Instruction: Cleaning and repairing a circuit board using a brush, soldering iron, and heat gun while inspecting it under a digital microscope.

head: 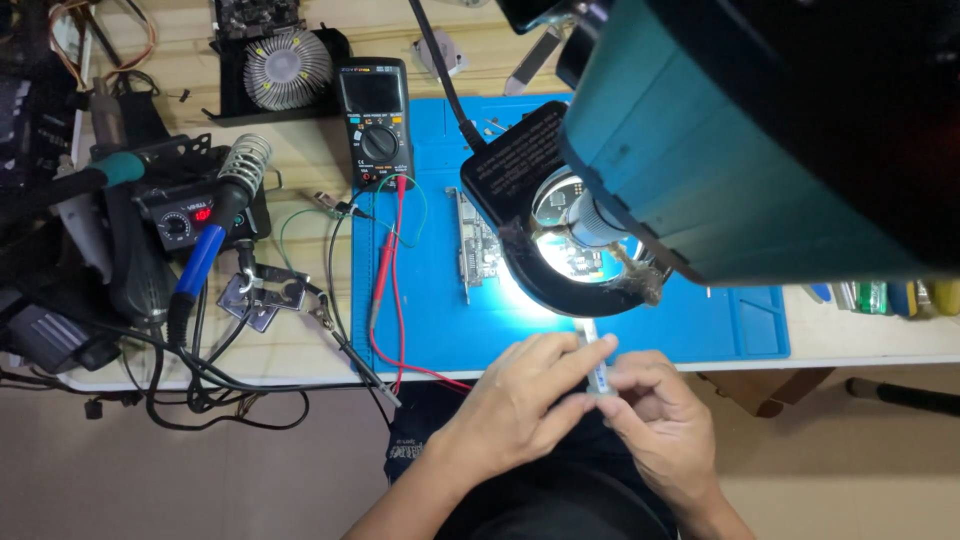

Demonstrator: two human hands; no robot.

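My left hand (pixel 520 395) and my right hand (pixel 655 410) meet at the near edge of the blue work mat (pixel 440 300). Together they pinch a small slim grey tool (pixel 598 372) between their fingertips. Just beyond them a black ring light (pixel 560 280) of a large teal microscope head (pixel 720 150) shines down on a green circuit board (pixel 478 255) lying on the mat.
A black multimeter (pixel 376 120) with red leads (pixel 392 300) stands at the mat's far left corner. A soldering station (pixel 185 215) with a blue-handled iron (pixel 205 255), tangled cables and a finned heatsink fan (pixel 287 68) crowd the left. Tools lie at the right edge (pixel 890 296).
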